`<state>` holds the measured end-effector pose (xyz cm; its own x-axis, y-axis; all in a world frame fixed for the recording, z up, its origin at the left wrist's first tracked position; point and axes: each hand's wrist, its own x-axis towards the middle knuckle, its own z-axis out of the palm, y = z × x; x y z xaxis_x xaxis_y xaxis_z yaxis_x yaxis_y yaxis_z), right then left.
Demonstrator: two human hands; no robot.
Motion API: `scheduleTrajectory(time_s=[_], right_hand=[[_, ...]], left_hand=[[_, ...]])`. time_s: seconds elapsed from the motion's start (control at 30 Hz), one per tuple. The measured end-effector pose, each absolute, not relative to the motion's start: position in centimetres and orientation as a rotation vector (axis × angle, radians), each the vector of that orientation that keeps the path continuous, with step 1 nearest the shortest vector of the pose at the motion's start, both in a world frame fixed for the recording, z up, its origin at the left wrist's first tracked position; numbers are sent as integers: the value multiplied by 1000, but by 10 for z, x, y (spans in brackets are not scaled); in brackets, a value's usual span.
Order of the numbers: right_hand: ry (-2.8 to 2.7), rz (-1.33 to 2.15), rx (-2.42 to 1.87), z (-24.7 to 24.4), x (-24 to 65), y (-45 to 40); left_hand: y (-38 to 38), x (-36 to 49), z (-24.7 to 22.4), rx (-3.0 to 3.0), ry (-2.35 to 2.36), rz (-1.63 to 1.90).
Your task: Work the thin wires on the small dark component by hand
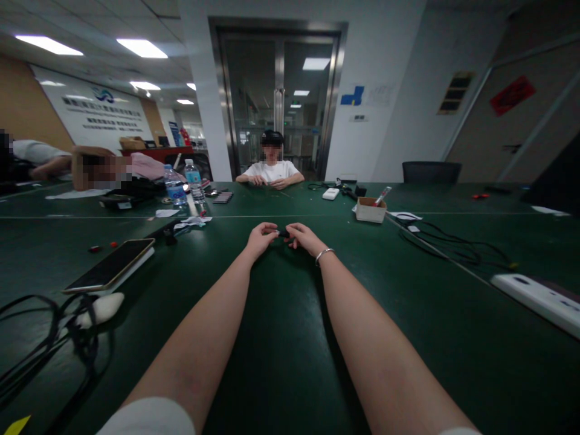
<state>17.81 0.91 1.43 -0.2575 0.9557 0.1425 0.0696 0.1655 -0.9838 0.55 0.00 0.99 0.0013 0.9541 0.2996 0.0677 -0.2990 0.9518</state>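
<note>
Both arms reach forward over a green table [281, 338]. A small black object [283, 233] is held between the fingertips of both hands, a little above the table. My left hand [263, 238] pinches its left end, and my right hand [306, 238] grips the right end, with a silver bracelet [324, 257] at that wrist. The lower fingers of my right hand are curled beneath. What the black object is cannot be made out at this size.
Left: a phone [113, 266], black cables [84, 338], a white mouse [102, 307] and water bottles [194, 181]. Right: a small box [370, 210], cables [457, 244] and a white power strip [539, 299]. A person [270, 166] sits opposite; others are at far left.
</note>
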Motion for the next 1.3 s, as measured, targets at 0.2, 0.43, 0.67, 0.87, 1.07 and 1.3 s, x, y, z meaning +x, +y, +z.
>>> scheduleTrajectory(time_s=[0.2,0.43,0.67,0.87,1.07,1.3], right_hand=[[-1483,1204,-986,12,180,8],[-1499,1214,-990,14,179,7],[-1517,1251,-973,13,181,7],[-1507,1233,-981,14,180,6],[-1533,1249,-967,14,180,8],[-1537,1240,-951,13,181,8]], left_hand=[[1,6,9,1456,1108,1411],[-1,7,11,1470,1127,1400],[0,6,9,1479,1134,1405],[1,6,8,1462,1140,1398],[-2,7,11,1483,1168,1391],[-6,7,14,1472,1176,1383]])
